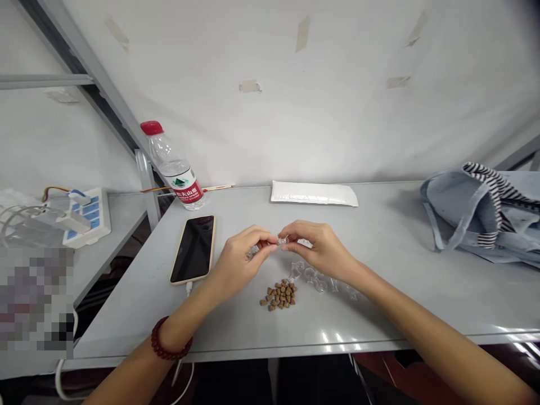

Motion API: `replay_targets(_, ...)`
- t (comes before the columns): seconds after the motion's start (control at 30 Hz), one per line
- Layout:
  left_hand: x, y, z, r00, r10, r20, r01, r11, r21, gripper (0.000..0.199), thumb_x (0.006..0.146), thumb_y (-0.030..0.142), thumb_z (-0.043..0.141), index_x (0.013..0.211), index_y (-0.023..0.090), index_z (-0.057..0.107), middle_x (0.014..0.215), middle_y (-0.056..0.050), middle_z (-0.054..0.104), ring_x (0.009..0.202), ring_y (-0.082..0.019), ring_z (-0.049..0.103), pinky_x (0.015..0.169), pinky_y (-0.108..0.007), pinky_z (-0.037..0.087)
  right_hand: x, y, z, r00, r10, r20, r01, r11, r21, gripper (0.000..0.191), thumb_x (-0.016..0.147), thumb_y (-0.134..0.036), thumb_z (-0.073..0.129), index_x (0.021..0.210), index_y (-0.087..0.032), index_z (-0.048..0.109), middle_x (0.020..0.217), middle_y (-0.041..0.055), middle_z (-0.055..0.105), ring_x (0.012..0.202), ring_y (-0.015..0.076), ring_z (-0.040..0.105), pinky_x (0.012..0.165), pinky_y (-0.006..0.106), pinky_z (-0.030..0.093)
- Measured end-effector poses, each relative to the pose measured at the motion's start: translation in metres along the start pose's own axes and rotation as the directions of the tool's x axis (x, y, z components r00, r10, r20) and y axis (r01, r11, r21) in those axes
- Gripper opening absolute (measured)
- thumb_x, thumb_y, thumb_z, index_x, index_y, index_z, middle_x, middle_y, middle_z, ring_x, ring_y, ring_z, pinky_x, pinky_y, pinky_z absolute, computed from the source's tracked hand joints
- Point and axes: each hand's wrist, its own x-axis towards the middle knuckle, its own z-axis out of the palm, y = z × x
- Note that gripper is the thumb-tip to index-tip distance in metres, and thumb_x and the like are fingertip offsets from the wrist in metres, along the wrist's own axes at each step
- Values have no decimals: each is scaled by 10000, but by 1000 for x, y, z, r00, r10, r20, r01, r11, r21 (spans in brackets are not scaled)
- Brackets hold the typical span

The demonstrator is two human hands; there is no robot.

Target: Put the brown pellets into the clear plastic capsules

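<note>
My left hand (248,250) and my right hand (314,244) meet above the middle of the table. Both are closed, with thumb and fingers pinching a small clear plastic piece (282,241) between them. Its exact kind is too small to make out. Just below the hands lies a loose pile of small brown pellets (280,295). Several clear plastic pieces with rounded ends (315,279) are scattered right of the pile, partly beneath my right forearm. More clear plastic shows behind the fingers of each hand, mostly hidden.
A phone (193,249) with a cable lies on the left of the grey table (405,236). Behind it stands a water bottle (177,171). Near the wall is a white padded packet (314,193). A blue fabric bag (459,208) rests far right; a power strip (90,216) sits left.
</note>
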Motion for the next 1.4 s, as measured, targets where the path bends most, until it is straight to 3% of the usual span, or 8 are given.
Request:
replay_targets(0.27,1,-4,0,999,-29,31,30,999,-44,104,855,191,611,954,178,637,894,-39,656,810,-154,626,715,-287,544,-2,-1,2,997,67,38,-71,991,115,160,848,-168,573,970,-201,673,902,42,707,831,162,652,766,338,526)
replay_targets(0.4,0,-4,2,997,69,37,-71,996,48,172,850,143,618,1020,162,630,884,-40,645,777,-136,614,724,-278,532,-3,1,4,994,110,25,-113,966,231,196,851,-162,560,1026,-195,642,983,55,715,923,172,684,858,363,547)
replay_targets(0.57,-2,-10,5,977,205,55,-211,960,184,254,878,129,584,1130,152,564,950,-58,611,829,-137,599,755,-280,522,-4,2,5,989,146,32,-149,950,275,206,855,-196,561,1056,-190,605,1024,69,718,951,184,687,860,369,556)
replay_targets(0.7,-2,-12,6,946,297,133,-325,878,351,228,897,157,550,1124,133,541,960,-79,609,823,-158,581,721,-300,515,-4,2,7,975,211,69,-221,948,227,301,875,-182,521,1176,-190,518,1016,74,726,860,173,693,821,379,555)
replay_targets(0.87,1,-13,8,887,420,192,-448,684,575,68,863,167,537,901,126,575,785,-67,607,758,-196,534,656,-325,497,-4,3,12,964,219,150,-249,942,224,384,884,-124,456,1263,-182,419,975,70,726,805,158,689,782,357,558)
replay_targets(1.0,2,-16,6,874,422,242,-469,599,649,33,803,131,535,795,125,566,717,-73,583,740,-217,500,632,-337,484,-5,5,18,975,181,127,-186,982,32,398,891,-103,418,1280,-187,420,924,63,725,817,185,680,779,384,541)
replay_targets(1.17,3,-20,-2,886,365,285,-455,570,684,30,773,128,556,747,120,569,706,-82,577,779,-242,502,661,-350,477,-3,14,18,980,197,24,-185,953,-241,400,887,-53,401,1264,-168,467,1116,145,656,963,243,647,786,408,527)
replay_targets(1.4,2,-22,-2,891,284,354,-454,547,703,63,778,161,556,735,122,580,738,-82,583,831,-250,510,686,-346,458,2,23,2,980,149,128,-83,904,-420,339,839,21,452,1067,-164,621,1081,134,632,1045,268,570,829,401,504)
